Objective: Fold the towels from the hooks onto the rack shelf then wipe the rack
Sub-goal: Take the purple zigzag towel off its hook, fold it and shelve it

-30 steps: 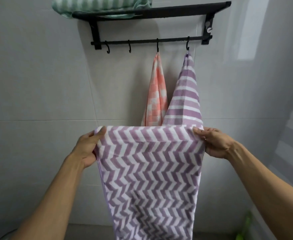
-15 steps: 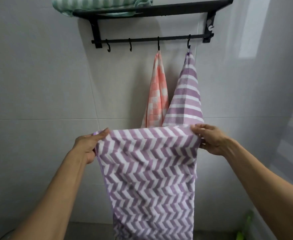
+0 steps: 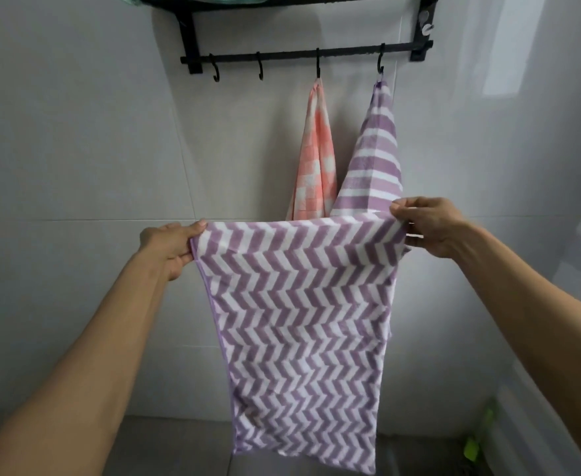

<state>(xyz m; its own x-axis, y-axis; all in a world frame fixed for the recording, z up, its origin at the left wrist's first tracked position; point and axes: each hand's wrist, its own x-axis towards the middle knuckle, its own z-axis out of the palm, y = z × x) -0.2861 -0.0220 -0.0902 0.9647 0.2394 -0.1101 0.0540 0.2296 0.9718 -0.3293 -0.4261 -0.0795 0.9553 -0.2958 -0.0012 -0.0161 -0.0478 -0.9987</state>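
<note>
1. Chevron towel (image 3: 299,324): purple and white, hangs lengthwise in front of the wall, stretched flat along its top edge, likely to square it for a fold.
2. Left hand (image 3: 170,243): pinches the top left corner.
3. Right hand (image 3: 429,226): pinches the top right corner, keeping the edge taut.
4. Striped towel (image 3: 374,159) and pink checked towel (image 3: 316,156): each on its own hook, awaiting folding.
5. Rack (image 3: 302,56): black, wall-mounted above; two left hooks bare; shelf mostly out of view.

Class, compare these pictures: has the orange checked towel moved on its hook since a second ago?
No. The orange checked towel hangs from the same hook, third from the left on the rack, beside the purple striped towel; only the camera's view shifted.
</note>
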